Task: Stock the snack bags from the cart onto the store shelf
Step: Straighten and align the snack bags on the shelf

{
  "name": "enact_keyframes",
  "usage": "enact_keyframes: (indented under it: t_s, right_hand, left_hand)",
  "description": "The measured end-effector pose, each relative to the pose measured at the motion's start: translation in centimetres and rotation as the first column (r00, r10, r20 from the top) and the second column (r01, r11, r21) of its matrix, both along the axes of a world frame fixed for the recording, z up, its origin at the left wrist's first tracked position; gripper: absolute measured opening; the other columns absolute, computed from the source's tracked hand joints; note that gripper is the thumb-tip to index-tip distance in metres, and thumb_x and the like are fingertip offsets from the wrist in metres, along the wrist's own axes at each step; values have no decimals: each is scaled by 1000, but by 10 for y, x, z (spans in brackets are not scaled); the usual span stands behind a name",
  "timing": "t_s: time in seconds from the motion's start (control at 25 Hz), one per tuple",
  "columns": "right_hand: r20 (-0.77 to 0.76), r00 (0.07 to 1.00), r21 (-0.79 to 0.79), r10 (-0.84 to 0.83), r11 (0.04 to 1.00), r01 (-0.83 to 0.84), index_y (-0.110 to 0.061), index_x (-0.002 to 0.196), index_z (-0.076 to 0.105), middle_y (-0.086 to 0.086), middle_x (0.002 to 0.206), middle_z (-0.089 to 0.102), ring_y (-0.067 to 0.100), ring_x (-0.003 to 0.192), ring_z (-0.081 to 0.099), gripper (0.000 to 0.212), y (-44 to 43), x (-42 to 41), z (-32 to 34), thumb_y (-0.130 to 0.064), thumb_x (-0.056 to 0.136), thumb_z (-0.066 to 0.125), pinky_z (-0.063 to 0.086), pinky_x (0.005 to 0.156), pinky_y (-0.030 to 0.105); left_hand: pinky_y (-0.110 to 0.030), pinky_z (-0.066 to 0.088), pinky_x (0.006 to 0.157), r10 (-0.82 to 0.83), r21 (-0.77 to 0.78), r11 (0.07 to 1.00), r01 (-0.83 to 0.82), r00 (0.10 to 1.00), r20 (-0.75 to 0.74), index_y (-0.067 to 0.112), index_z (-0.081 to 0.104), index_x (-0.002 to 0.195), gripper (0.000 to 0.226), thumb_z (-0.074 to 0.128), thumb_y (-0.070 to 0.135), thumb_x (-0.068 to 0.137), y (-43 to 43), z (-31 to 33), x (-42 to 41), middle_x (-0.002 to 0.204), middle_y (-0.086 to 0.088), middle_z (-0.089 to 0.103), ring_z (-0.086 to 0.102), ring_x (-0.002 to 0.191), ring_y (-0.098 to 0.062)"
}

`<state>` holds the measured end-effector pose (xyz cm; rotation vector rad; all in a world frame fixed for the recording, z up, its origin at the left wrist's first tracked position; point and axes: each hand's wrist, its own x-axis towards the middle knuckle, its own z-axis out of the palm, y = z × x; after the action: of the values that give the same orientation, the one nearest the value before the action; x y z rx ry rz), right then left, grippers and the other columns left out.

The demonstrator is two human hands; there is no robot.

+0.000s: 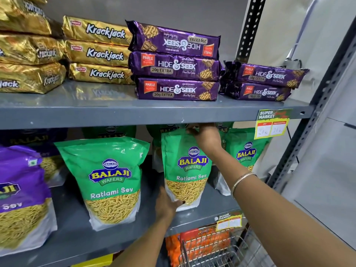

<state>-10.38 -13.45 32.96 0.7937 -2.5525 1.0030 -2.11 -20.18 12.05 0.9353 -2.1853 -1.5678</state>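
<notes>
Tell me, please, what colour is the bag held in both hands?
Green, with a clear window, in the head view: bag.

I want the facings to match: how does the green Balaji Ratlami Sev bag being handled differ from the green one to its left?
The held green Ratlami Sev bag is gripped by the right hand at its top and the left hand at its base; the free-standing green Ratlami Sev bag is untouched. The held bag sits farther back and looks narrower; the free-standing one stands nearer the shelf edge. Both face forward, upright.

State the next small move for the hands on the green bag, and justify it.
Probably settle the green Ratlami Sev bag upright on the shelf, then let go: the left hand holds its base, the right hand its top, under the upper shelf.
</notes>
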Motion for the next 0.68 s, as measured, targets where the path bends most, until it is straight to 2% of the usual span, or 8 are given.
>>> enact_keyframes:
  t_s: [0.12,0.24,0.32,0.4,0.44,0.52,0.6,0.68]
  right_hand:
    - [-74,997,81,3,997,3,-5,114,57,19,120,63,38,108,57,43,-1,20,4,-32,82,62,48,83,39]
    - [-224,972,283,77,959,-11,-2,115,56,24,115,64,39,104,58,46,-18,53,10,-37,86,54,47,81,40]
    - [-176,967,366,182,925,-107,-3,113,58,24,112,65,39,101,60,48,-42,78,15,-42,87,51,47,81,39]
    - [-47,955,430,293,869,-245,-10,119,56,20,120,63,35,108,59,47,-69,96,17,-44,87,50,47,86,37]
    - [19,942,443,336,842,-309,-17,123,53,14,127,60,31,114,57,45,-81,101,17,-43,87,50,46,89,35]
    - [77,924,452,374,813,-367,-23,127,51,5,136,55,26,121,52,41,-100,109,15,-38,88,51,43,96,32]
    - [42,930,448,366,825,-345,-22,125,54,5,136,55,27,121,52,38,-109,111,11,-31,88,52,43,96,31]
    - [14,936,412,352,851,-326,-19,119,58,6,132,58,28,117,53,32,-113,113,12,-27,89,52,44,91,32]
  left_hand:
    - [-40,42,103,-16,-22,1000,16,1000,-9,2,30,135,88,81,16,64,4,7,12,138,-19,45,44,127,-34]
    - [-39,42,100,56,-429,899,-94,993,-100,10,40,121,60,67,35,73,6,9,53,119,-16,52,51,114,-33]
    - [-37,47,90,168,-600,763,-241,970,-176,13,43,105,51,48,53,74,-4,-1,86,99,-13,59,54,98,-31]
    - [-47,48,86,284,-534,758,-376,926,-249,10,41,103,57,50,59,74,-22,-9,114,101,-19,58,48,98,-34]
    - [-51,47,86,377,-460,762,-457,889,-259,9,39,107,62,64,51,69,-36,-8,124,107,-25,55,47,101,-40]
    - [-56,43,91,513,-316,777,-545,838,-185,3,34,119,92,88,27,48,-71,-8,137,120,-33,49,46,111,-49]
    - [-53,39,101,465,-191,855,-482,876,-125,-1,32,132,110,91,16,41,-99,-3,144,134,-30,44,42,124,-46]
    - [-47,42,100,348,-98,929,-356,933,-90,6,32,133,104,89,19,46,-116,-3,147,135,-20,51,48,124,-38]
